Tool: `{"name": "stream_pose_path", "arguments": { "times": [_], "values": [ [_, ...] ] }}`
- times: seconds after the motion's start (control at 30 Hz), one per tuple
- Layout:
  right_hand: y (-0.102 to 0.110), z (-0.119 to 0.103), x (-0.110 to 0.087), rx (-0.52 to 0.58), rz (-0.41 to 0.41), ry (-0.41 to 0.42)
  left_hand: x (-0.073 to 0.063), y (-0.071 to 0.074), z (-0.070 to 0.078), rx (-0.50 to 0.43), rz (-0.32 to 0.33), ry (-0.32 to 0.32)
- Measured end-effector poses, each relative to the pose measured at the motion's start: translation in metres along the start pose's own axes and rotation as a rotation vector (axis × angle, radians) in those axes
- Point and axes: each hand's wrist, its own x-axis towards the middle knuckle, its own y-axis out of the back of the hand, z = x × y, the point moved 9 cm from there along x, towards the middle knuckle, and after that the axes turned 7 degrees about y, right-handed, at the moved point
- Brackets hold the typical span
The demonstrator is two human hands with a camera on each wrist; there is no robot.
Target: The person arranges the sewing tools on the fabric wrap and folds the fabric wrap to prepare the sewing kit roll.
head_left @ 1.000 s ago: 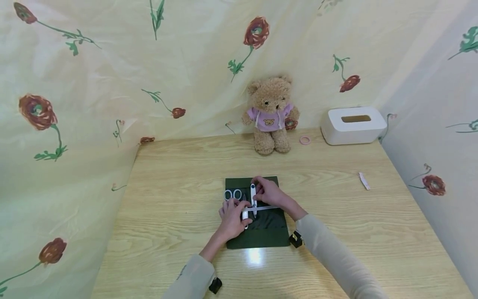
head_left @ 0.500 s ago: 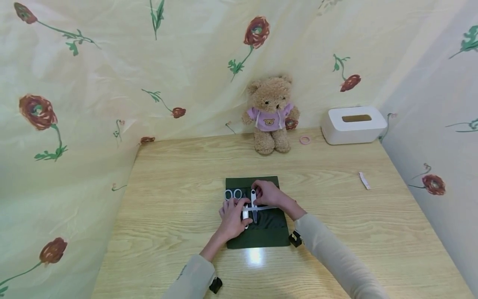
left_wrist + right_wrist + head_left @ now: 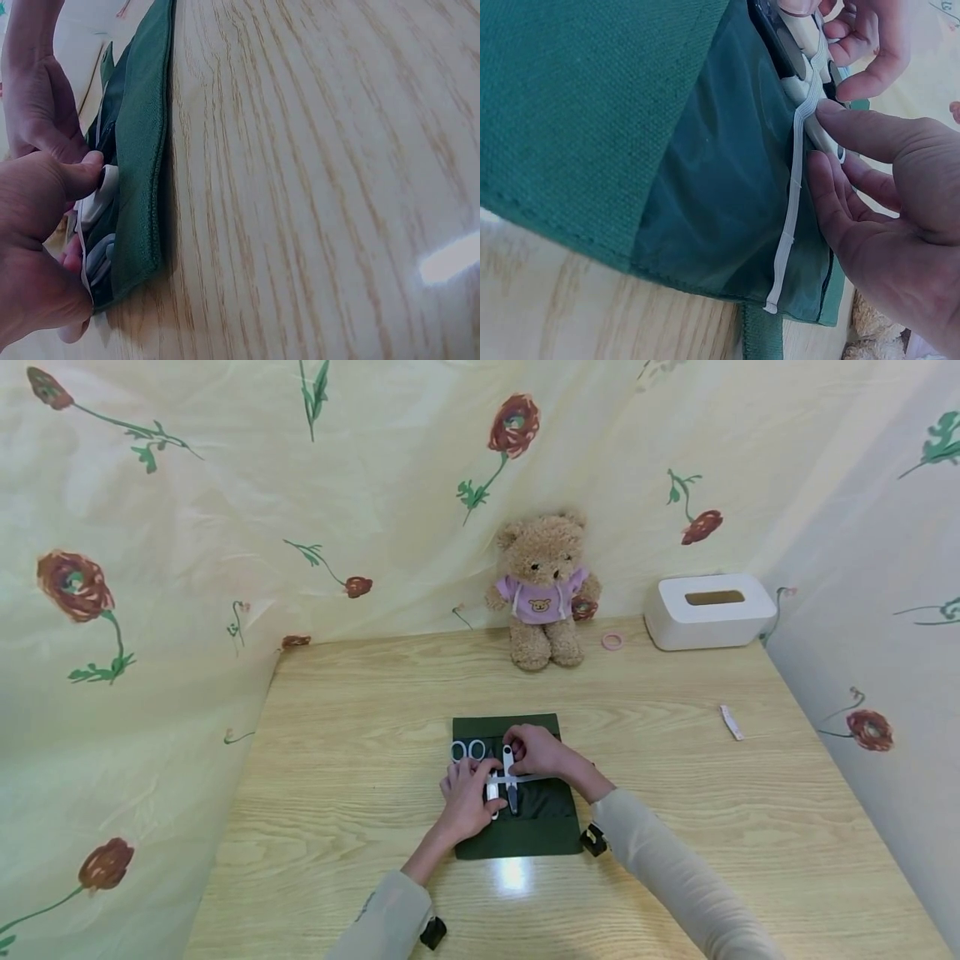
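Note:
A dark green fabric pouch [image 3: 517, 841] lies unfolded on the table, a white elastic strap [image 3: 786, 244] across it. My right hand [image 3: 537, 752] pinches the handle of a slim white tool [image 3: 507, 762] with a hole at its top and a dark, blade-like end. That tool passes under the strap, its dark end toward me. Beside it, my left hand [image 3: 467, 793] holds a second white tool [image 3: 101, 196] between thumb and fingers, at the strap. White-handled scissors [image 3: 468, 752] sit in the pouch at the left, partly covered by my left hand.
At the back of the wooden table [image 3: 337, 760] stands a teddy bear [image 3: 542, 597] in a purple top. A pink ring [image 3: 604, 642], a white tissue box [image 3: 712, 618] and a small white strip [image 3: 731, 723] are to the right.
My right hand has slid the slim white tool toward me under the strap, so its dark end sits lower on the pouch. The left hand stays in place.

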Motion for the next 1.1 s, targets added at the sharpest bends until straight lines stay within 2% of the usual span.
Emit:
{"name": "stream_pose_path", "arguments": {
  "times": [0.63,0.77,0.87,0.93,1.03,1.1],
  "values": [
    [0.000,0.003,-0.002,0.008,-0.011,-0.028,0.001,-0.002,0.001,0.003,-0.017,0.014],
    [0.007,0.006,-0.009,0.051,0.022,-0.003,0.002,-0.006,0.003,-0.005,-0.018,0.001],
    [0.022,0.015,-0.020,0.127,0.094,0.011,0.001,-0.007,0.004,-0.020,-0.008,-0.014],
    [0.039,0.024,-0.032,0.169,0.163,0.014,-0.001,-0.005,0.003,-0.039,0.014,-0.021],
    [0.075,0.047,-0.057,0.220,0.273,-0.013,-0.006,0.004,0.003,-0.076,0.093,-0.063],
    [0.105,0.065,-0.082,0.199,0.353,-0.039,-0.008,0.010,0.006,-0.093,0.145,-0.104]
  ]
}}
